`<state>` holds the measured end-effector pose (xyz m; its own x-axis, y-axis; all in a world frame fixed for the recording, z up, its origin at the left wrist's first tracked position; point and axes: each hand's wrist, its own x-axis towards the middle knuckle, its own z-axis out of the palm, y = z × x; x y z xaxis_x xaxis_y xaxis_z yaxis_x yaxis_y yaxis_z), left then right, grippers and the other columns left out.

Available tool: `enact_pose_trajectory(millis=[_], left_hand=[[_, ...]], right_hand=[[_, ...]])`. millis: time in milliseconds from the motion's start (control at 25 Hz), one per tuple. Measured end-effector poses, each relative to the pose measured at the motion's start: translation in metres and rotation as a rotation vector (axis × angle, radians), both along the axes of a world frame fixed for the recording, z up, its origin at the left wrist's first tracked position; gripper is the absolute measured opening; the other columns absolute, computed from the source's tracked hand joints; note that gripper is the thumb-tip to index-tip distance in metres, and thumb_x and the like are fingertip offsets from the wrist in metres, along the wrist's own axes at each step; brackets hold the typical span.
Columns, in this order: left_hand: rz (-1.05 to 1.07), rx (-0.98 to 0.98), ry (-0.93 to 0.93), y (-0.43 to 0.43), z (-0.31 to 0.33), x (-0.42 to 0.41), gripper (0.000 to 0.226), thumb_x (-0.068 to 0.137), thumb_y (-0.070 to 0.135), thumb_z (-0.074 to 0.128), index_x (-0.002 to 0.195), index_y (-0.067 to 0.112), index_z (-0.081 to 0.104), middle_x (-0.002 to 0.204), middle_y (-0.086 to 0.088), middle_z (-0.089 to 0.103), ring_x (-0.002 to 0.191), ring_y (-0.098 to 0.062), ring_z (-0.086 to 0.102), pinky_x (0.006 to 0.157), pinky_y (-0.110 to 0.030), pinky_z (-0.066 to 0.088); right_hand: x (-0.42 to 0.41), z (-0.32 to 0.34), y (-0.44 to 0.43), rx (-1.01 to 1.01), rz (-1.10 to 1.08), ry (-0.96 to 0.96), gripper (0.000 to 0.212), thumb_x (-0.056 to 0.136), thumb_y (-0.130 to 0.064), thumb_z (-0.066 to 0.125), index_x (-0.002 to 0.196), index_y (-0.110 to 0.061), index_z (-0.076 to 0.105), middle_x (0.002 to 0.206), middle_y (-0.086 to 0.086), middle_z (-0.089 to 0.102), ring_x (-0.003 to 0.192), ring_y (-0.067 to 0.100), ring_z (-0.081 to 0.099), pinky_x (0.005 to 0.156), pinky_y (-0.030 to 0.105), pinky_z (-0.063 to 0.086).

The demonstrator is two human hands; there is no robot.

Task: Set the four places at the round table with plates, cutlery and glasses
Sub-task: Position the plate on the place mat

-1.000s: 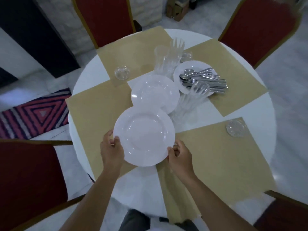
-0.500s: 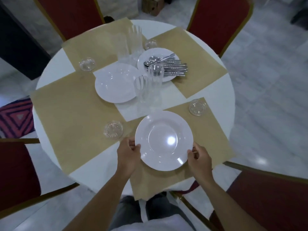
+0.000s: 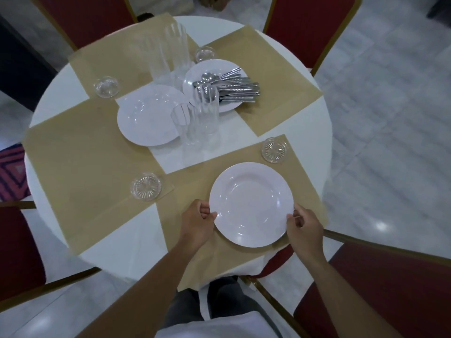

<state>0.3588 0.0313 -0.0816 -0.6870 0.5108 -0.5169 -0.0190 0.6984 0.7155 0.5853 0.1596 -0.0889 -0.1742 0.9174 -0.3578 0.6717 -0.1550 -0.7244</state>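
Your left hand [image 3: 199, 222] and right hand [image 3: 305, 229] pinch plate [image 3: 251, 203] by opposite rims, on near-right mat [image 3: 305, 181]. Step: placing first plate. Next: let go, reach for centre stack [image 3: 150, 115].

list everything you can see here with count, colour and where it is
round table: 1, white, centre
placemats: 4, tan, one at each place
held plate: 1, white, over the near right placemat
stacked plates: count unclear, white, left of centre
cutlery plate: 1, white, far centre
cutlery: a pile, silver, on that plate
tall glasses: 4, clear, mid-table
coasters: 4, clear glass, one on each placemat
chairs: 4, red with gold frames, around the table
rug: 1, striped, on the floor at left
left hand: on the held plate's left rim
right hand: on its right rim
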Motion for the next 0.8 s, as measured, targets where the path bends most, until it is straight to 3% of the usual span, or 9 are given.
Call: enact_pose_trajectory(millis=[160,320,400,520,640,800], left_hand=[[0.001,0.010,-0.029,0.001,-0.003,-0.002,0.017,0.086,0.017,0.074,0.099,0.020,0.063,0.091,0.007,0.069,0.081,-0.008,0.064,0.069,-0.015,0.047],[-0.051,0.017,-0.045,-0.002,-0.001,-0.006,0.018,0.088,0.021,0.073,0.102,0.022,0.062,0.091,0.007,0.068,0.080,-0.008,0.064,0.068,-0.013,0.046],[-0.093,0.029,-0.057,-0.005,0.000,-0.008,0.020,0.090,0.025,0.071,0.107,0.025,0.061,0.092,0.008,0.068,0.081,-0.006,0.063,0.068,-0.013,0.046],[-0.094,0.055,-0.093,-0.009,0.003,-0.014,0.028,0.092,0.041,0.066,0.115,0.026,0.061,0.098,0.010,0.069,0.087,-0.004,0.064,0.072,-0.014,0.047],[-0.100,0.073,-0.082,-0.010,0.009,-0.026,0.029,0.094,0.045,0.059,0.115,0.025,0.063,0.098,0.010,0.068,0.088,-0.002,0.063,0.073,-0.016,0.047],[-0.210,0.130,0.026,-0.002,0.013,-0.049,0.023,0.097,0.036,0.054,0.115,0.025,0.062,0.104,0.011,0.065,0.093,0.002,0.061,0.078,-0.014,0.046]], right_hand=[[-0.001,-0.003,0.002,-0.009,-0.013,0.008,0.035,0.100,-0.024,0.057,0.135,-0.025,0.061,0.110,-0.010,0.059,0.096,0.000,0.057,0.079,0.015,0.044],[-0.003,-0.003,-0.002,-0.047,-0.040,0.028,0.034,0.100,-0.026,0.056,0.134,-0.025,0.060,0.116,-0.007,0.065,0.107,0.012,0.062,0.092,0.034,0.055],[-0.004,0.000,-0.003,-0.047,-0.058,0.026,0.037,0.100,-0.026,0.057,0.137,-0.024,0.057,0.113,-0.007,0.067,0.106,0.014,0.064,0.084,0.028,0.054],[-0.009,0.011,-0.004,-0.038,-0.118,0.016,0.057,0.098,-0.028,0.061,0.151,-0.023,0.040,0.105,-0.008,0.066,0.094,0.008,0.063,0.069,0.018,0.043],[-0.014,0.019,-0.008,-0.006,-0.201,0.005,0.061,0.097,-0.033,0.063,0.152,-0.021,0.039,0.105,-0.006,0.065,0.096,0.013,0.064,0.073,0.025,0.044],[-0.027,0.024,-0.013,0.064,-0.233,-0.024,0.049,0.097,-0.031,0.062,0.143,-0.021,0.048,0.113,-0.002,0.061,0.104,0.017,0.061,0.083,0.031,0.048]])
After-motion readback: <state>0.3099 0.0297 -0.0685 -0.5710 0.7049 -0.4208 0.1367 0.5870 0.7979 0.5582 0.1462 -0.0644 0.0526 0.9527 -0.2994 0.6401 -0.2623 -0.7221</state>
